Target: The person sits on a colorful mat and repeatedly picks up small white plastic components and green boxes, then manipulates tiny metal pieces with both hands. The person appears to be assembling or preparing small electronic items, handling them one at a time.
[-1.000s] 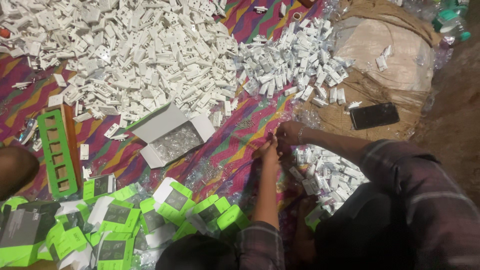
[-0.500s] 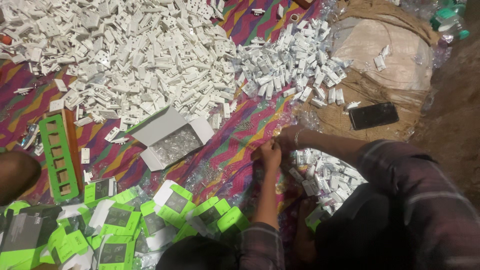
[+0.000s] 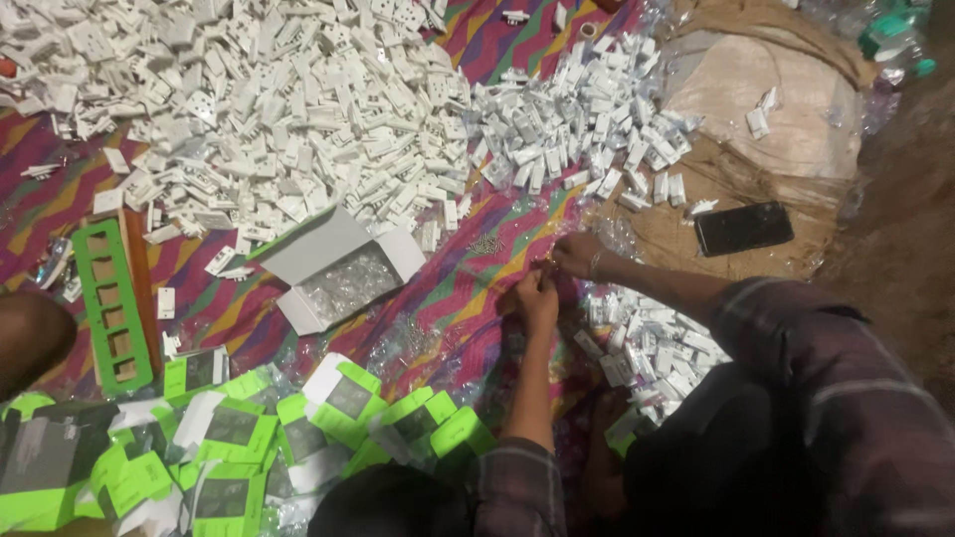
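My left hand (image 3: 537, 295) and my right hand (image 3: 578, 254) meet fingertip to fingertip over the striped multicoloured cloth (image 3: 477, 273). Both pinch something tiny between them, too small to identify. Plaid sleeves cover both forearms. A small heap of white plastic parts (image 3: 647, 343) lies just right of my left hand, beside my lap. An open white cardboard box (image 3: 338, 273) holding clear plastic bags lies to the left of the hands.
A large heap of white plastic switch parts (image 3: 269, 109) fills the far side, with a smaller pile (image 3: 587, 129) next to it. Green and white retail packs (image 3: 249, 438) lie near left beside a green frame (image 3: 111, 303). A black phone (image 3: 743, 228) rests on brown sacking (image 3: 756, 109).
Both hands stay together at the same spot on the cloth, shifting only slightly. The camera view has drifted a little.
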